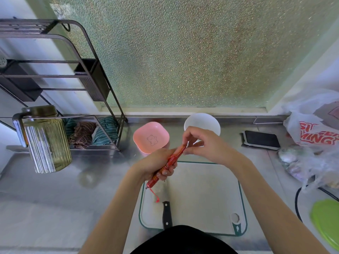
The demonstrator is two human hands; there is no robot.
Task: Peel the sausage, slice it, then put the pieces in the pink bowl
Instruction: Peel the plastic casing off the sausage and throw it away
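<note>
Sausage (pixel 169 163) in red wrapper, tilted, above cutting board (pixel 201 195). Gripped mid-length by left hand (pixel 156 165); right hand (pixel 203 143) pinching top end, possibly wrapper tip. Pink bowl (pixel 150 137) empty, just behind on tabletop (pixel 55 198). Knife (pixel 166 214) on board.

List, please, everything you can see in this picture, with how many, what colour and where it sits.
sausage: one, red wrapper, held over the cutting board
cutting board: one, white with green rim, on the counter at centre
knife: one, black handle, on the board's near left
pink bowl: one, pink, behind the board, empty
white bowl: one, white, right of the pink bowl
phone: one, black, right
plastic bags: several, white or clear, far right
lid: one, green, near right
jar: one, greenish glass, left
rack: one, dark metal, left, holding striped cloths
left hand: gripping the sausage
right hand: pinching the sausage's far end
</note>
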